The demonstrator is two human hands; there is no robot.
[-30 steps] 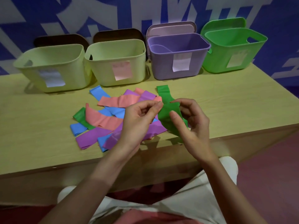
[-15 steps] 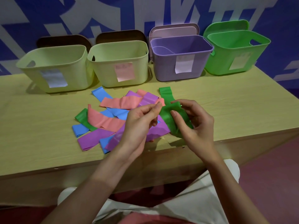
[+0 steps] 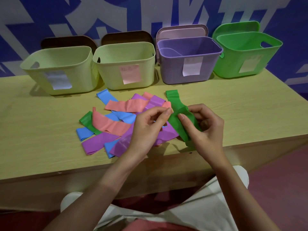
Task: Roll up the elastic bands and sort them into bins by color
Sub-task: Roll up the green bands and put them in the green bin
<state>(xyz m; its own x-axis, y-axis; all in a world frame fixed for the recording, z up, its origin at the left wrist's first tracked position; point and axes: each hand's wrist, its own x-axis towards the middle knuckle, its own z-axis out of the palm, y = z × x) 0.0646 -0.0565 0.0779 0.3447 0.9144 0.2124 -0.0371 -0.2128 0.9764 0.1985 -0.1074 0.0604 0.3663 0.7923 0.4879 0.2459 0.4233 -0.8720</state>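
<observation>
Both my hands hold one green elastic band (image 3: 177, 104) above the table's front edge. My right hand (image 3: 204, 129) curls its fingers and thumb round the band's partly rolled near end. My left hand (image 3: 150, 125) pinches the band's left edge with thumb and forefinger. The band's far end lies flat on the table. A pile of loose bands lies left of my hands: pink (image 3: 126, 105), blue (image 3: 105, 97), purple (image 3: 98, 143) and another green one (image 3: 87, 121). Four bins stand at the back: two pale yellow (image 3: 58, 70) (image 3: 125, 67), one purple (image 3: 188, 64), one green (image 3: 246, 59).
The wooden table (image 3: 241, 104) runs right of my hands with bare surface. Bin lids lean against the blue and white wall behind the bins. A purple band lies inside the purple bin. My lap is below the table's front edge.
My right hand has turned the green band's near end further into a roll, and my left fingers have shifted closer to it. The pile has not moved.
</observation>
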